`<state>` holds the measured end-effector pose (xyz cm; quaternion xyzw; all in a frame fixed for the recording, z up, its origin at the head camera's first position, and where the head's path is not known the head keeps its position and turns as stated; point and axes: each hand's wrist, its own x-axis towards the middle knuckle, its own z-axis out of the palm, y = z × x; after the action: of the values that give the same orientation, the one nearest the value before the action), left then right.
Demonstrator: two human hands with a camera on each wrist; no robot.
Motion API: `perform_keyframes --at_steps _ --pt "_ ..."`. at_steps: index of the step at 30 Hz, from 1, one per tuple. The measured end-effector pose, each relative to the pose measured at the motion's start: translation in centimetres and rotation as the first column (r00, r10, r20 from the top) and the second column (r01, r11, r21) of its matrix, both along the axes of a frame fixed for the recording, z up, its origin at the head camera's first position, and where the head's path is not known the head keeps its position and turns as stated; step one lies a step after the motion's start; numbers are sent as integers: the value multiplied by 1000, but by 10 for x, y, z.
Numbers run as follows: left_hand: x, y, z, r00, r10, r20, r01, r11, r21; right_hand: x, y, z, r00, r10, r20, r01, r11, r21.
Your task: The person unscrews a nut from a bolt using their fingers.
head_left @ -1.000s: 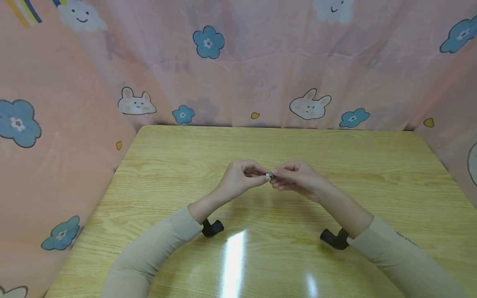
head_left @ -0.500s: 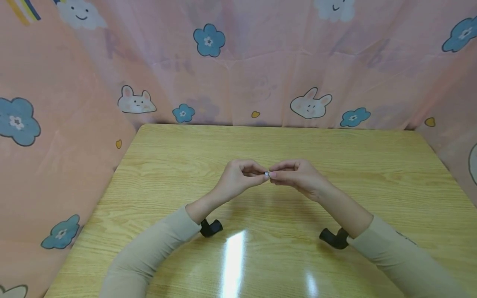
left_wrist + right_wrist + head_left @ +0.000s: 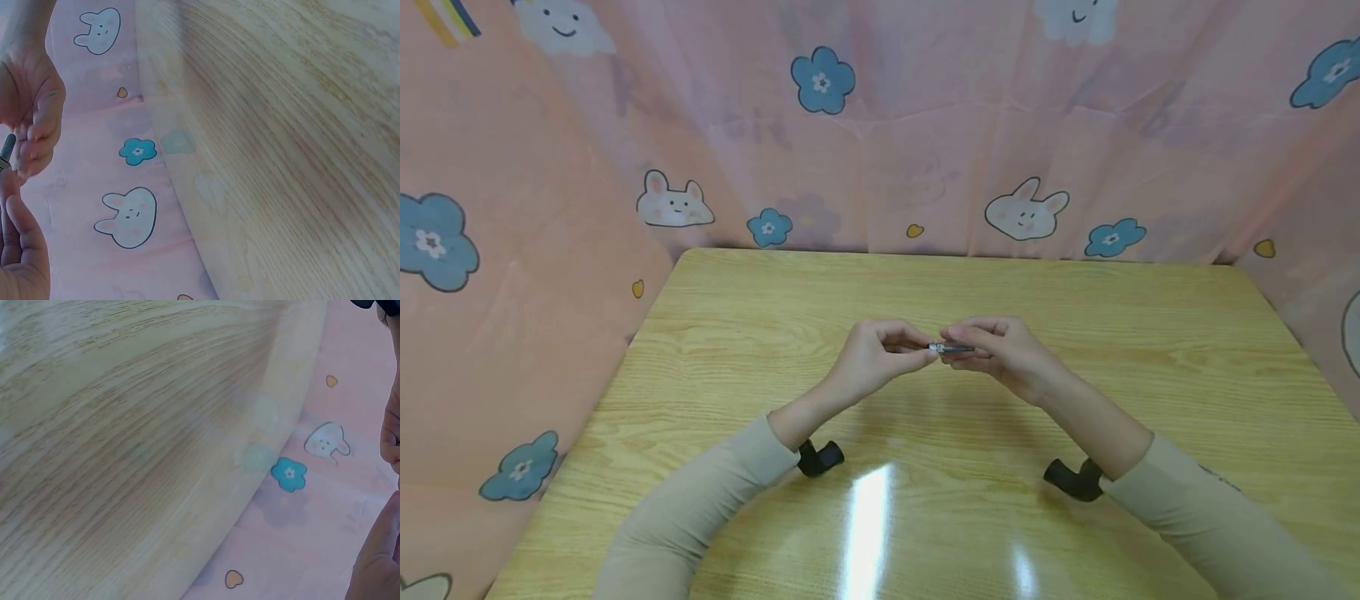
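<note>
Near frame centre, I see the left hand [image 3: 880, 358] pinching a bolt [image 3: 953, 348] by one end; the right hand [image 3: 1011, 354] looks loose beside its shank [image 3: 9, 145], contact unclear. Should that pinch slacken, the bolt could drop to the table [image 3: 962, 475].

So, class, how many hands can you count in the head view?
2: the left hand, pinching a bolt, and the right hand, near the bolt's other end; whether it touches is unclear. No hand seems hidden.

Threaded metal bolt [image 3: 9, 147], held crosswise
</note>
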<state>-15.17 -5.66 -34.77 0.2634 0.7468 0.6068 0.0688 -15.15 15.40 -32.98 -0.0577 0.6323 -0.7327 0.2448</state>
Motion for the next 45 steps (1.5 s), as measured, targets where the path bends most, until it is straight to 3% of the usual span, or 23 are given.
perform_keyframes --at_steps 3,8,15,19,27,36,45 --pt "-1 1 1 1000 -4 -12 4 1000 4 0 0 2 999 10 39 -9 999 -35" --pt "-2 4 3 999 -13 -35 14 1000 18 1 1 2 999 21 28 -19 998 -63" --pt "-4 5 4 998 -26 -53 28 999 33 1 3 6 996 -5 -94 14 996 92" --pt "-4 5 4 998 -32 -61 34 999 37 1 4 6 992 -8 -129 24 993 119" --pt "5 -1 1 1000 -6 -28 7 1000 14 5 -3 -1 999 28 -39 -24 995 94" --pt "8 -1 0 999 -11 -35 12 1000 18 9 0 0 990 27 -138 -7 990 140" --pt "10 -3 3 999 -5 -40 6 1000 22 10 -6 2 999 5 -47 0 995 102"
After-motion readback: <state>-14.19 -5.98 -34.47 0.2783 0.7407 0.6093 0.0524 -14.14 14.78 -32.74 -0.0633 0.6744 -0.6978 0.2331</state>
